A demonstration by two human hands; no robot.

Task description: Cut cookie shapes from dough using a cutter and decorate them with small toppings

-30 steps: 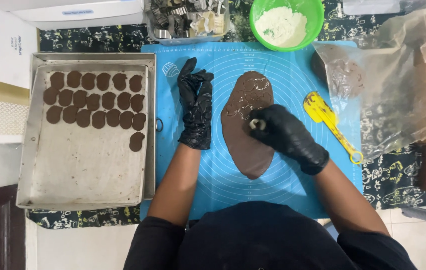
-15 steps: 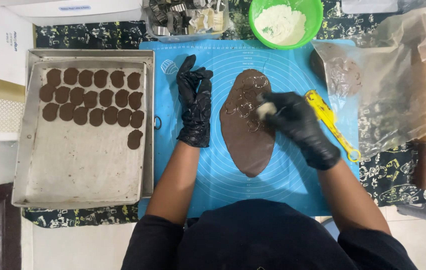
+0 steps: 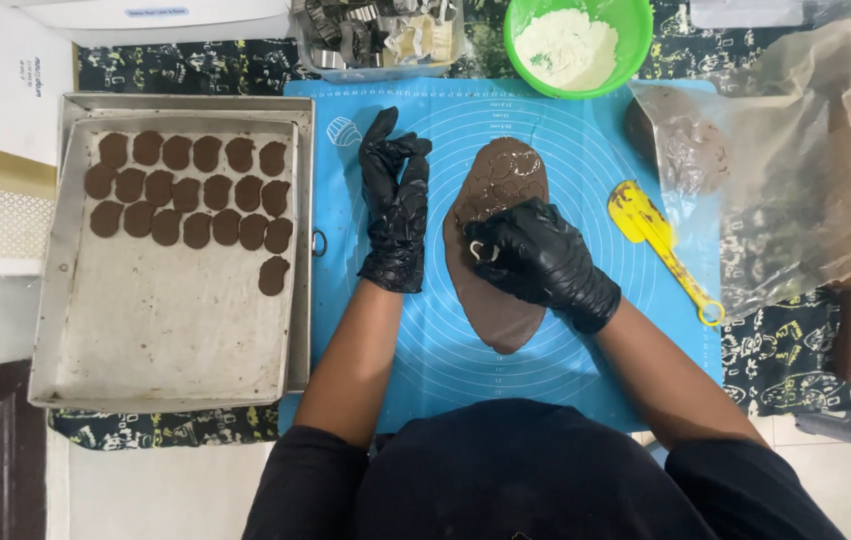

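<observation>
Right hand [image 3: 544, 262] clamped on small cookie cutter [image 3: 479, 250], pressing chocolate dough sheet [image 3: 494, 300]. Left hand [image 3: 396, 205], fingers loosely apart, rests flat on blue mat [image 3: 586, 340] at 9 o'clock of dough.

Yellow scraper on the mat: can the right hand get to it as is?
Probably yes. The yellow scraper lies bare on the blue mat just beside the right hand, nothing between them; but that hand's grip is on a small cutter.

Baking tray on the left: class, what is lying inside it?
The baking tray holds rows of dark brown cut-out dough pieces across its upper part, with one lone piece below them. The rest shows bare, flour-dusted metal. Nothing covers them.
</observation>
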